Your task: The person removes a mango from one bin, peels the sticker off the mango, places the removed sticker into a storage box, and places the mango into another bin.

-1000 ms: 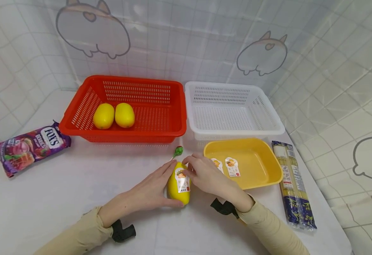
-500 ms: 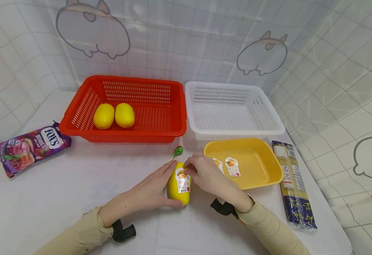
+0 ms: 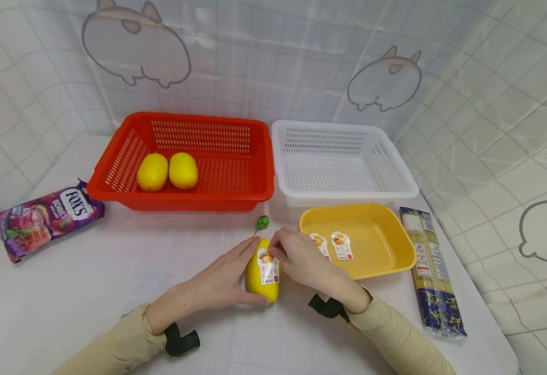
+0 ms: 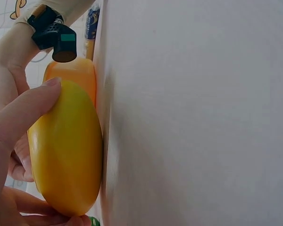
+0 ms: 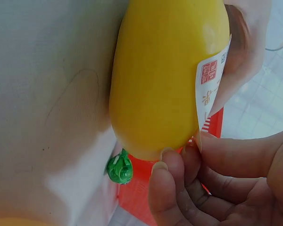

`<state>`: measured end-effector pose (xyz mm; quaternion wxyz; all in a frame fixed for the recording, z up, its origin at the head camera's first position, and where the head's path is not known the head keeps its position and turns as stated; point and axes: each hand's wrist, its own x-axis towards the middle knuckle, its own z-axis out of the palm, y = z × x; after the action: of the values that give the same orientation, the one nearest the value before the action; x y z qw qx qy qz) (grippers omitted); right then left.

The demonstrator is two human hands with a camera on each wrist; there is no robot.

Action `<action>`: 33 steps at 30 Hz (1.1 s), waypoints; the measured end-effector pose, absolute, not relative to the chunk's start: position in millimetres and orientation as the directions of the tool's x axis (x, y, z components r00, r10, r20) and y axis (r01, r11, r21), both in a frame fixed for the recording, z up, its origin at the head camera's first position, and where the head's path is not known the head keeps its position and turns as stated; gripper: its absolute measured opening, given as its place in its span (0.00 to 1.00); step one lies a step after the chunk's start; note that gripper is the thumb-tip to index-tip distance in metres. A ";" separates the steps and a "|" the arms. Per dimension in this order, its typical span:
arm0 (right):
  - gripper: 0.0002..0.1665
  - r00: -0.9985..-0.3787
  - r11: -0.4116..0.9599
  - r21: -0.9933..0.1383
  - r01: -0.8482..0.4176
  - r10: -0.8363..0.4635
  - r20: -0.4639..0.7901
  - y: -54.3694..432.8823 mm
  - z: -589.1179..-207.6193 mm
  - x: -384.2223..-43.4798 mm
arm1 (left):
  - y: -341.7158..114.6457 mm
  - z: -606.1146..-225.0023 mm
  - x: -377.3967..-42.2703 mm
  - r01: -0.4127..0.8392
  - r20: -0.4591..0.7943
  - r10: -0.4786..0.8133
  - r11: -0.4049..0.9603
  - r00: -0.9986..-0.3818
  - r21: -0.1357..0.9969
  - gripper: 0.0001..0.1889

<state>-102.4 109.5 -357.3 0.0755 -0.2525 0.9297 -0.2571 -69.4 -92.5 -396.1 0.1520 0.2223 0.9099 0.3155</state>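
A smooth yellow oval fruit (image 3: 255, 280) lies on the white table with its tip pointing away from me. My left hand (image 3: 221, 278) grips it from the left, thumb at the near end and fingers at the far end. On the fruit's upper side is a white sticker (image 3: 269, 273) with orange fruit pictures and a red square. My right hand (image 3: 303, 260) pinches the sticker's far end between thumb and finger. In the right wrist view, that end of the label (image 5: 208, 89) stands off the yellow skin. The left wrist view shows the fruit's side (image 4: 68, 150) under my thumb.
A red basket (image 3: 193, 197) holds two yellow fruits (image 3: 167, 172). Beside it stands a white basket (image 3: 348, 195). Two more stickers (image 3: 342, 246) stick to a yellow tub (image 3: 376, 239). A green-wrapped lollipop (image 3: 262, 223), a purple candy bag (image 3: 48, 216) and a noodle pack (image 3: 431, 271) lie around.
The sticker and the right fingertips at its far end have shifted very slightly. My left hand and the fruit stay where they were.
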 end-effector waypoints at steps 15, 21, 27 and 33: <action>0.03 -0.852 0.723 -0.514 -0.462 -0.523 0.029 109.5 -358.5 -101.0 | -93.4 -397.8 -71.1 0.341 -0.118 0.521 0.696 -0.845 0.632 0.65; 0.03 -0.850 0.719 -0.511 -0.471 -0.524 0.046 109.0 -358.8 -100.1 | -93.5 -397.2 -72.2 0.345 -0.122 0.525 0.699 -0.842 0.626 0.64; 0.03 -0.849 0.711 -0.518 -0.475 -0.526 0.056 108.9 -358.1 -98.6 | -93.3 -396.1 -72.8 0.348 -0.126 0.528 0.701 -0.840 0.622 0.64; 0.04 -0.831 0.688 -0.505 -0.521 -0.545 0.113 109.4 -359.0 -97.8 | -93.2 -395.5 -72.9 0.370 -0.102 0.535 0.697 -0.839 0.614 0.64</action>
<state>-97.8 109.4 -359.0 0.0232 -0.2901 0.9185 -0.2678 -72.9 -93.2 -395.5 0.1376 0.2486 0.9108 0.2995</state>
